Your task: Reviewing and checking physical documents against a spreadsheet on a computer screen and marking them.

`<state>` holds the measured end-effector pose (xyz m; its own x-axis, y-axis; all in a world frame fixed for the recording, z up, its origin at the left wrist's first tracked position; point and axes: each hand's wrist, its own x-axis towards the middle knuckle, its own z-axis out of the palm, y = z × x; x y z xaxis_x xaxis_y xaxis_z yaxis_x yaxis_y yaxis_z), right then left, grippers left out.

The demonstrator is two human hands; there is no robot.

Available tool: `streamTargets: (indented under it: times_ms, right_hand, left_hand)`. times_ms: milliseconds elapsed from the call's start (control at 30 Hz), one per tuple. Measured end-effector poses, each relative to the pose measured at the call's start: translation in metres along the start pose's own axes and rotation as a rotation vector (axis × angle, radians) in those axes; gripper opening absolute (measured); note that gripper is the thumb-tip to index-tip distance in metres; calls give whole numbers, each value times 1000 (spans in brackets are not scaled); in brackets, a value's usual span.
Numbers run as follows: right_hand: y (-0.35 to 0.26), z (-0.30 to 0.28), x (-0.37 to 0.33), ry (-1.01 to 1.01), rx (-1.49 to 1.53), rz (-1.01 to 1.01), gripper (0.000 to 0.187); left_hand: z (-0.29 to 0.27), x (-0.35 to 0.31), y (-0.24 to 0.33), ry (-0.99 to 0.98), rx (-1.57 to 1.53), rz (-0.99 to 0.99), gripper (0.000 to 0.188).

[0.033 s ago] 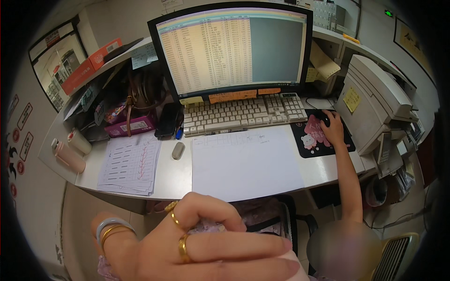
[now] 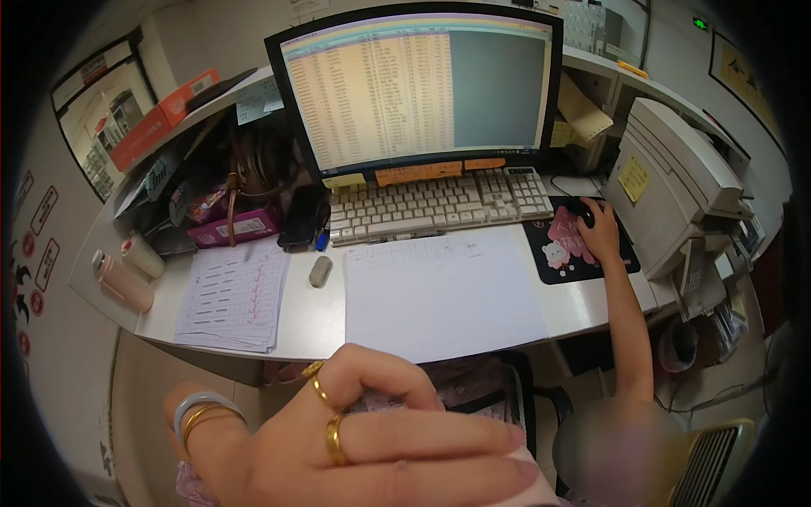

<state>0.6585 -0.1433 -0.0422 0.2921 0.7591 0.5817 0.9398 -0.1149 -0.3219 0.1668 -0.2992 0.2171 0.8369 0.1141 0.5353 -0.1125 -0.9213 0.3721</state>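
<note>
My left hand (image 2: 372,439) is large and close at the bottom, wearing gold rings, with bangles at the wrist. Its outermost finger bends, while two others lie stretched side by side over a pale thing that I cannot make out; the thumb is hidden. At the right, my right hand (image 2: 599,232) rests curled over a black mouse (image 2: 588,219). Beneath the mouse lies a black mouse pad (image 2: 558,269) with a pink picture and a white bear. A white keyboard (image 2: 405,208) sits left of the pad, below a large monitor (image 2: 498,89) showing a table of rows.
A large white sheet (image 2: 439,304) covers the desk's middle. Stacked forms (image 2: 211,317), an eraser-like grey piece (image 2: 320,272) and a pink bottle (image 2: 127,285) are on the left, near a purple box (image 2: 253,226). A bulky printer (image 2: 672,160) stands right.
</note>
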Motion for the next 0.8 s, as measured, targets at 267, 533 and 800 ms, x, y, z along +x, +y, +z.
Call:
streamTargets:
  times_ms: [267, 533, 800]
  right_hand:
    - [-4, 0, 1, 3, 7, 19, 44]
    - [-7, -1, 2, 5, -20, 29, 44]
    - [-8, -1, 1, -7, -24, 41, 44]
  left_hand:
    - [-5, 2, -11, -96, -145, -42, 63]
    - [1, -21, -19, -99, -243, -208, 66]
    - [6, -26, -19, -58, -292, -279, 66]
